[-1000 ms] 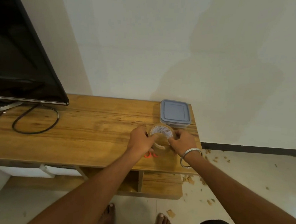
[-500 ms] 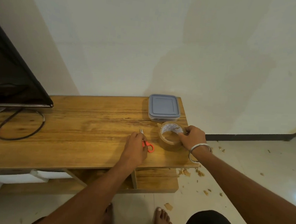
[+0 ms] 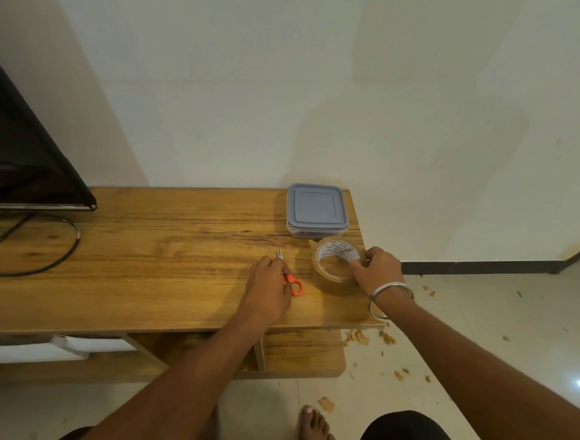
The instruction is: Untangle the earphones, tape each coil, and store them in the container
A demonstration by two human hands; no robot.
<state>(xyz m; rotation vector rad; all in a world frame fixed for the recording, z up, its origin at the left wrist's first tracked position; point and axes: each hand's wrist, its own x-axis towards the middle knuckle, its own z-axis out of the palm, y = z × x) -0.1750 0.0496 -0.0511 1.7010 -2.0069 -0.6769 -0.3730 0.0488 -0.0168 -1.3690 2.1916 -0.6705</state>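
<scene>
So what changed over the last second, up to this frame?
The left hand let go of the tape roll and dropped onto the orange-handled scissors lying on the table. The right hand lowered the roll to the tabletop and keeps its grip on the rim. The lidded container stayed shut by the wall; the scissors have not been lifted.

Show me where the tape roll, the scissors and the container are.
tape roll [image 3: 334, 270]: head view, clear front wall.
scissors [image 3: 296, 286]: head view, orange handle ring.
container [image 3: 317, 207]: head view, middle of blue lid.
</scene>
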